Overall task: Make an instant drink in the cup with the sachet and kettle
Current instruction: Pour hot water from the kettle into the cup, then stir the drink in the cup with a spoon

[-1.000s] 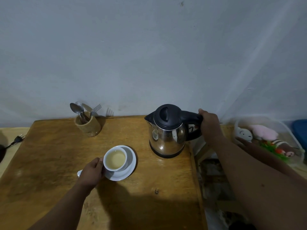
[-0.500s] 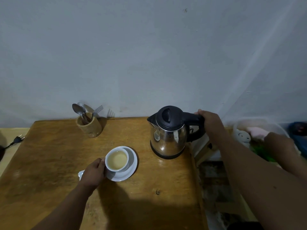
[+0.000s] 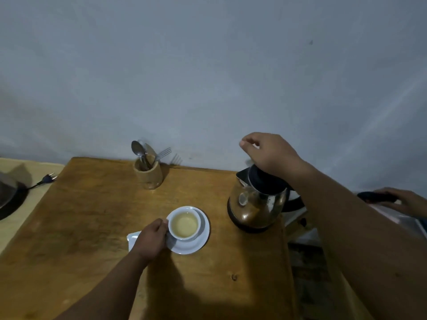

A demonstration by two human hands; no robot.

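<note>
A white cup (image 3: 184, 225) with pale yellowish liquid stands on a white saucer (image 3: 199, 242) in the middle of the wooden table (image 3: 87, 222). My left hand (image 3: 150, 239) grips the cup's left side. A white sachet (image 3: 132, 237) lies flat on the table, partly hidden under that hand. The steel kettle (image 3: 254, 204) with a black lid stands to the right of the cup, near the table's right edge. My right hand (image 3: 270, 153) hovers just above the kettle's lid, off the handle, fingers loosely bent with nothing in them.
A bamboo holder (image 3: 149, 175) with spoons and a fork stands at the back by the wall. A dark pan (image 3: 9, 199) and a loose plug (image 3: 47, 179) lie beyond the table's left edge. Another person's hand (image 3: 409, 199) rests on a dark object at far right.
My right hand has let go of the kettle's handle and risen above the lid. My left hand stays on the cup. The view has swung to the right.
</note>
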